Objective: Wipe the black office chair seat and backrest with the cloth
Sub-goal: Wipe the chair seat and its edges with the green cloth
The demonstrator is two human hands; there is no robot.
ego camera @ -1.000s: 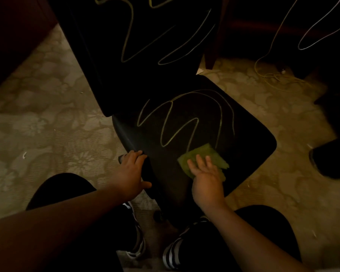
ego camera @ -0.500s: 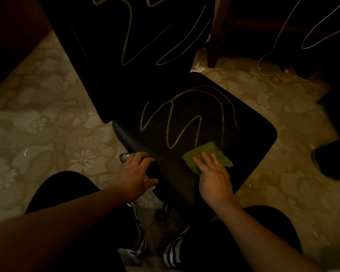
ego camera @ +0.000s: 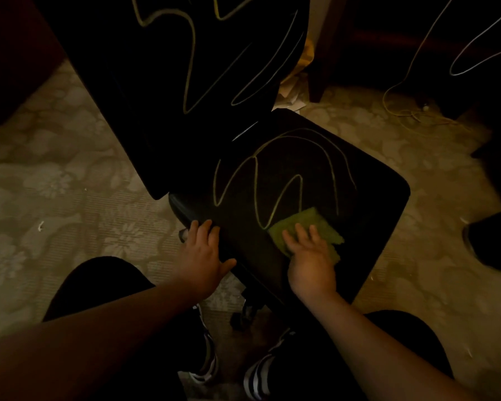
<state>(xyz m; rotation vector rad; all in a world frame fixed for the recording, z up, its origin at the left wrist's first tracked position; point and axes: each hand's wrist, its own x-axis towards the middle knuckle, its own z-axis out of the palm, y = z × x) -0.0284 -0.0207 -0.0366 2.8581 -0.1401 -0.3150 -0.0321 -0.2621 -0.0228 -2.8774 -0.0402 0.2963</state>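
Dim room, head view. The right hand [ego camera: 311,263] is lying flat on the green cloth [ego camera: 307,227], fingers [ego camera: 301,231] spread wide and straight, pressing it down rather than gripping it. The cloth is sitting on the seat [ego camera: 368,204] near its front edge, toward the front-left corner, touching the lower end of a yellowish squiggle [ego camera: 272,180] that is running across the seat's middle. The left hand [ego camera: 204,251] is resting on the seat's left edge, fingers curled over the rim, thumb out to the side; it is holding the edge, well apart from the cloth. The backrest [ego camera: 171,91] is standing upright behind the seat, also carrying pale squiggles. Both knees are showing at the bottom, over a floral carpet [ego camera: 55,198]. A loose cable [ego camera: 402,111] is lying on the carpet at the far right.
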